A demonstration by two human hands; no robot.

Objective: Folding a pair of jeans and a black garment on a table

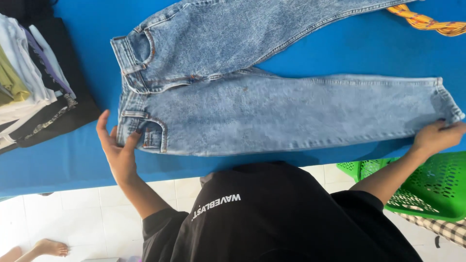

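A pair of light blue acid-wash jeans (272, 104) lies spread on the blue table (63, 155), waistband to the left and legs running right. My left hand (118, 148) rests at the waistband corner near the front pocket, thumb and fingers touching the denim. My right hand (436, 137) pinches the hem of the near leg at the table's right edge. The far leg angles up toward the top right and runs out of view.
A stack of folded clothes (34, 82) in white, green, purple and black sits at the table's left. A yellow-orange cloth (427, 22) lies at the top right. A green perforated plastic basket (427, 187) stands on the floor at right. White floor tiles show below.
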